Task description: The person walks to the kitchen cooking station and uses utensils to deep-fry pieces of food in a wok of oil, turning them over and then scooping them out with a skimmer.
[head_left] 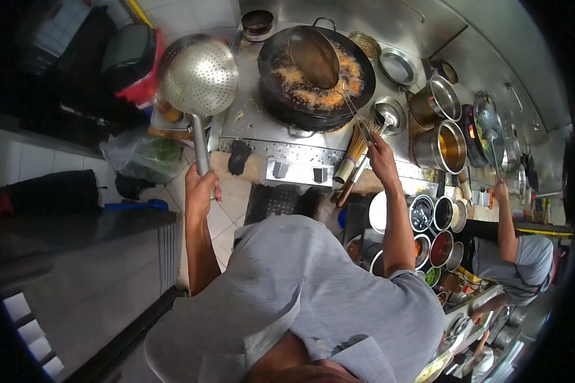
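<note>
My left hand [201, 188] is closed around the metal handle of a large perforated skimmer [201, 73], its round bowl held up to the left of the stove. My right hand [381, 158] grips the long thin handle of a wire mesh strainer [314, 59]. That strainer's dark mesh bowl hangs over a black wok [271, 102], hiding part of what is inside. Around it, orange-brown pieces of food [329, 99] bubble in the oil. A bamboo wok brush [356, 148] lies on the stove front near my right hand, with a ladle [388, 116] just beyond.
Deep metal pots [449, 148] and a shallow metal pan [398, 66] stand right of the wok. Several containers of sauces and ingredients [441, 247] sit by my right elbow. A co-worker [517, 255] works at another wok farther right. A plastic bag of greens [144, 150] is at left.
</note>
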{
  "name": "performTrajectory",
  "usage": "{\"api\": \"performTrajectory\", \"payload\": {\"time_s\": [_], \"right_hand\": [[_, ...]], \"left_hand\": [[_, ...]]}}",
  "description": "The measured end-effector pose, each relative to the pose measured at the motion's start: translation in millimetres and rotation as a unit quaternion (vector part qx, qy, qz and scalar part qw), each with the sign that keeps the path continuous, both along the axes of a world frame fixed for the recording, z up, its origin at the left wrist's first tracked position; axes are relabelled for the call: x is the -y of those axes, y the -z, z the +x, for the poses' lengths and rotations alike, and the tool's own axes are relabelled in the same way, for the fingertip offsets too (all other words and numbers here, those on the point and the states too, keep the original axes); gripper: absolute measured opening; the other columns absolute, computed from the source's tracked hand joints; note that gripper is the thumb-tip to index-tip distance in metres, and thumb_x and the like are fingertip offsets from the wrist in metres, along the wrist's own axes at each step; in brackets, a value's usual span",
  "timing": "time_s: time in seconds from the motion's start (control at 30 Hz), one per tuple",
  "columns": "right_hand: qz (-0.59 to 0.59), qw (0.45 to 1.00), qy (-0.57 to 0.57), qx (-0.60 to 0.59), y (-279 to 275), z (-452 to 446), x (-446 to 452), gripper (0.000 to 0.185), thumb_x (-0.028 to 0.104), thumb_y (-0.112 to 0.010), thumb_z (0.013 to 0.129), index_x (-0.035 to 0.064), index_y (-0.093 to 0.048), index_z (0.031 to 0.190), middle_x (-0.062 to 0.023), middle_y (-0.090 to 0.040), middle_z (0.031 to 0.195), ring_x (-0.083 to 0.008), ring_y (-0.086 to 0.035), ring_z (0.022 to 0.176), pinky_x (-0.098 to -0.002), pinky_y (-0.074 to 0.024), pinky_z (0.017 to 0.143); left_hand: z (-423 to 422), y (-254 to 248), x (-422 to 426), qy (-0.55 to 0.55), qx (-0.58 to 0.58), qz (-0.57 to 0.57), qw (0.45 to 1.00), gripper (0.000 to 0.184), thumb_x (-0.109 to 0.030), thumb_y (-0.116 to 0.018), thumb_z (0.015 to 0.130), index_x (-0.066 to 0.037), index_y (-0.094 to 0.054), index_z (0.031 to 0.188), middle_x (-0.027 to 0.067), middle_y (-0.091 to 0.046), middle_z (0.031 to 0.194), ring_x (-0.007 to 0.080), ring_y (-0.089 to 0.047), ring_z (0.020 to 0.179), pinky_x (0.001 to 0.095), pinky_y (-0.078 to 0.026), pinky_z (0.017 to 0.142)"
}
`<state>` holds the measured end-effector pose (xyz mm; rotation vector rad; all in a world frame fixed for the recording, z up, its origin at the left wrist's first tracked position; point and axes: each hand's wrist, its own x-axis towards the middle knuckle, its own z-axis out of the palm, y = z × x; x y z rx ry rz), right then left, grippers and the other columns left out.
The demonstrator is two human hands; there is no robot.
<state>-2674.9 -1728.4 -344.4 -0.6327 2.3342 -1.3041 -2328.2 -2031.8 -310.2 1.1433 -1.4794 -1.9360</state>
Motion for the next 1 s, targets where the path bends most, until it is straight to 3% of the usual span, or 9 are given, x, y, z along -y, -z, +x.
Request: {"api": "performTrajectory", "payload": {"time_s": [0.1, 0.17, 0.2, 0.27, 0.47, 1.0], "right_hand": [[0.011, 1.000, -0.006, 0.013, 1, -4, 8, 0.037, 0.012, -0.049, 0.099, -0.0010, -0.052, 0.134, -0.0016, -0.053, 0.073, -0.0116, -0.048, 0.063, -0.0284, -0.0424, 0.060], [-0.026, 0.992, 0.000, 0.123, 1, -6, 11, 0.038, 0.011, -0.048, 0.099, 0.0026, -0.051, 0.136, -0.0005, -0.051, 0.072, -0.0103, -0.046, 0.059, -0.0264, -0.0398, 0.053], [-0.026, 0.992, -0.001, 0.123, 1, -8, 12, 0.038, 0.011, -0.048, 0.099, 0.0026, -0.051, 0.136, -0.0005, -0.051, 0.072, -0.0103, -0.046, 0.059, -0.0264, -0.0398, 0.053], [-0.108, 0.939, 0.031, 0.327, 0, -12, 14, 0.033, 0.010, -0.046, 0.099, 0.0068, -0.049, 0.131, 0.0018, -0.046, 0.070, -0.0074, -0.040, 0.053, -0.0231, -0.0338, 0.044], [-0.210, 0.850, 0.077, 0.477, 22, -12, 17, 0.016, 0.011, -0.047, 0.100, 0.0183, -0.047, 0.114, 0.0057, -0.039, 0.067, -0.0031, -0.031, 0.048, -0.0161, -0.0199, 0.035], [-0.211, 0.863, 0.094, 0.450, 20, 11, 14, 0.024, 0.012, -0.045, 0.101, 0.0141, -0.049, 0.125, 0.0058, -0.039, 0.068, -0.0032, -0.032, 0.048, -0.0160, -0.0228, 0.036]], "left_hand": [[2, 1, 1, -0.005, 0.003, 0.005, 1.000, 0.018, -0.005, -0.060, 0.084, -0.003, -0.045, 0.094, 0.0053, -0.052, 0.066, 0.0144, -0.048, 0.040, 0.0303, -0.040, 0.034], [4, 4, 1, 0.002, -0.006, 0.005, 1.000, 0.019, -0.005, -0.060, 0.084, -0.002, -0.045, 0.095, 0.0054, -0.052, 0.066, 0.0145, -0.048, 0.040, 0.0300, -0.039, 0.033], [5, 6, 1, 0.001, -0.006, 0.006, 1.000, 0.019, -0.005, -0.060, 0.084, -0.002, -0.045, 0.095, 0.0054, -0.052, 0.066, 0.0145, -0.048, 0.040, 0.0300, -0.039, 0.033], [6, 8, 1, 0.001, -0.013, 0.008, 1.000, 0.020, -0.005, -0.060, 0.084, -0.001, -0.044, 0.096, 0.0058, -0.052, 0.066, 0.0149, -0.048, 0.039, 0.0303, -0.040, 0.033], [7, 10, 2, 0.004, -0.020, 0.011, 1.000, 0.022, -0.006, -0.060, 0.083, 0.001, -0.045, 0.097, 0.0061, -0.052, 0.066, 0.0152, -0.047, 0.039, 0.0312, -0.040, 0.033], [0, 4, 4, 0.003, 0.002, 0.008, 1.000, 0.018, -0.005, -0.058, 0.082, -0.001, -0.046, 0.095, 0.0057, -0.051, 0.065, 0.0156, -0.048, 0.039, 0.0318, -0.040, 0.034]]}}
